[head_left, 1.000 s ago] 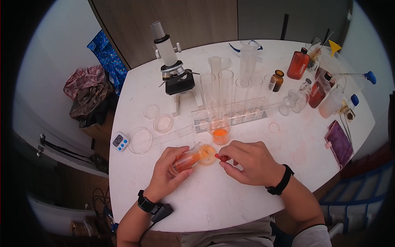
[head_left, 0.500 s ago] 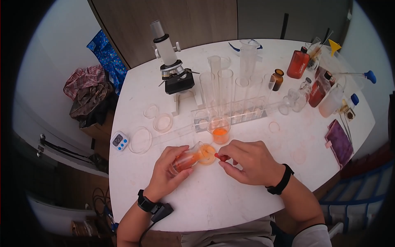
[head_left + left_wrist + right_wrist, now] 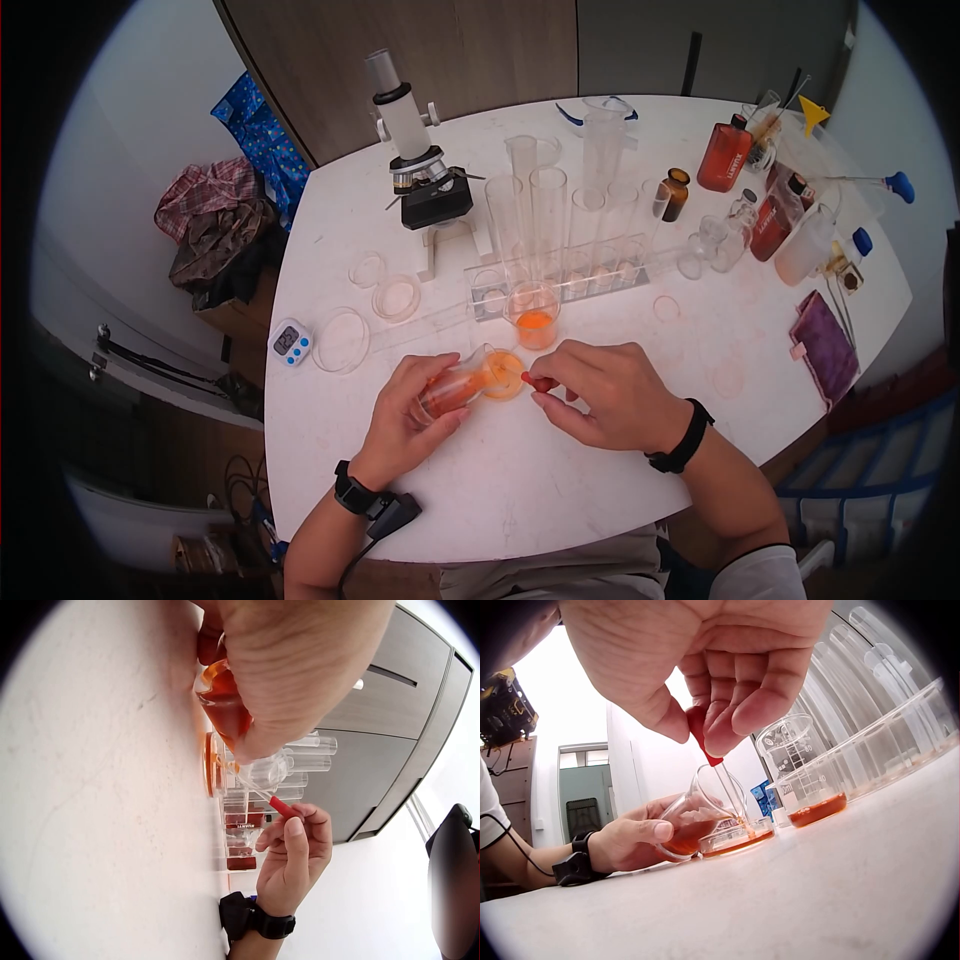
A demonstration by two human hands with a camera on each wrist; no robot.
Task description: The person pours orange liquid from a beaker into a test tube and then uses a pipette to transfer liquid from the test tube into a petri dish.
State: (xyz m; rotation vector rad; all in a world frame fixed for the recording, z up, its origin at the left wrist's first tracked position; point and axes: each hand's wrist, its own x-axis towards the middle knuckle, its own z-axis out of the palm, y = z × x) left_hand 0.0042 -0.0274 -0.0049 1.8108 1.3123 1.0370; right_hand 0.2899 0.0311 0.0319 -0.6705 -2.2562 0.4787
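Note:
My left hand (image 3: 403,418) grips a glass conical flask (image 3: 690,829) of orange-red liquid, tilted low over the table with its mouth toward a petri dish (image 3: 731,844). A shallow layer of orange liquid lies in that dish. With thumb and fingertips, my right hand (image 3: 612,395) pinches the red rubber bulb of a dropper (image 3: 706,742). The dropper's glass tube slants down past the flask's mouth, its tip at the dish, where some orange shows. Just behind the dish stands a graduated beaker (image 3: 536,328) with orange liquid at its bottom.
A clear rack (image 3: 600,278) of large test tubes runs behind the beaker. The microscope (image 3: 425,180) stands back left, near glass dishes (image 3: 342,340) and a timer (image 3: 292,343). Red bottles (image 3: 726,158), a brown bottle (image 3: 676,195) and a purple cloth (image 3: 822,350) are at the right.

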